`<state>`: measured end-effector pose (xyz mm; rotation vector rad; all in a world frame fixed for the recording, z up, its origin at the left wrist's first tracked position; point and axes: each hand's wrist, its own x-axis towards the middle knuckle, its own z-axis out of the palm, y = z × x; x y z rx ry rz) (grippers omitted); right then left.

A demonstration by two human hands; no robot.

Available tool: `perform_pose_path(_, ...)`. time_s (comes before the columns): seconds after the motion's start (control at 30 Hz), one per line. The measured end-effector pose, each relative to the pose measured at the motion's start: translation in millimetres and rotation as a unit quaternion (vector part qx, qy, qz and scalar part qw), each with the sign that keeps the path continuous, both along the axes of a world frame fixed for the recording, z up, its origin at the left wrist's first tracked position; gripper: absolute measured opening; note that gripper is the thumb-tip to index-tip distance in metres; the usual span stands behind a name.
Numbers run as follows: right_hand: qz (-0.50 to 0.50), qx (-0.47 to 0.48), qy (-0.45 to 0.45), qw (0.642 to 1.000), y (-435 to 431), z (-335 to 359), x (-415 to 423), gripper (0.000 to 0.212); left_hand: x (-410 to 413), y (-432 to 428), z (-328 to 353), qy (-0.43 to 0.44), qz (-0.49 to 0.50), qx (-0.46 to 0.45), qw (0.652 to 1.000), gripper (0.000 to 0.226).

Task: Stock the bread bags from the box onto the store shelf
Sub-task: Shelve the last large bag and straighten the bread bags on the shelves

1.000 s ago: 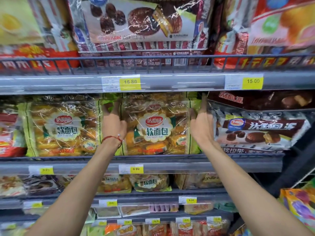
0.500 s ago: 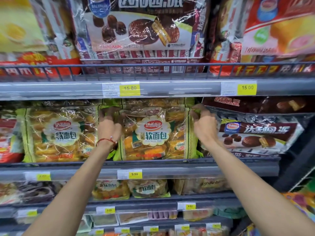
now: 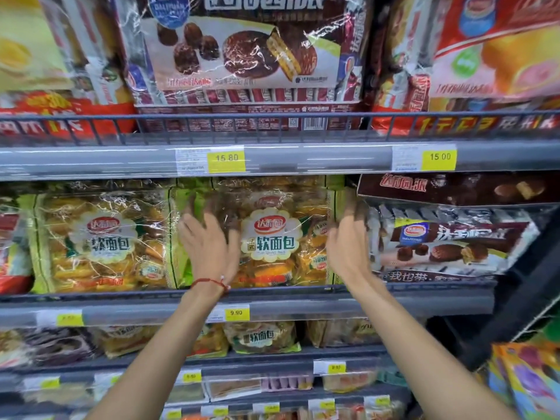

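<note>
A green-edged bread bag point(image 3: 272, 237) with a white scalloped label stands upright on the middle shelf point(image 3: 303, 309). My left hand point(image 3: 209, 241), a red string at its wrist, lies with spread fingers against the bag's left front. At the bag's right edge is my right hand point(image 3: 347, 241), fingers straight and blurred, touching the bag. A matching bread bag point(image 3: 100, 241) stands just to the left. The box is not in view.
Dark chocolate-pie packs point(image 3: 448, 237) crowd the right of the same shelf. Larger snack packs point(image 3: 242, 56) fill the railed shelf above. More bread bags point(image 3: 260, 336) lie on lower shelves. Colourful bags point(image 3: 527, 383) hang at lower right.
Both hands have let go of the bag's top corners and come down its front with fingers spread. The bag now stands straighter on the shelf.
</note>
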<state>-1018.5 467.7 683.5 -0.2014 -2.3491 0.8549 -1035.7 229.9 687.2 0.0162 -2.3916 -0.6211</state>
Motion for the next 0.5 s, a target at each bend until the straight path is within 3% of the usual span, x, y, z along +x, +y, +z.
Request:
perform_pose_path(0.1, -0.002, 0.041, 0.016, 0.999, -24.4, -24.5, 22.5, 0.066, 14.3, 13.7, -31.0, -0.029, -0.045, -0.009, 0.999, 0.054)
perform_pose_path(0.23, 0.018, 0.082, -0.095, 0.992, -25.0, -55.3, 27.4, 0.078, 12.2, 13.8, -53.3, -0.083, -0.054, -0.024, 0.995, 0.077)
perform_pose_path(0.5, 0.059, 0.120, -0.097, 0.986, -7.4, -67.7, 10.6, 0.090, -4.6, 9.6, -60.1, -0.092, -0.061, -0.054, 0.992, 0.083)
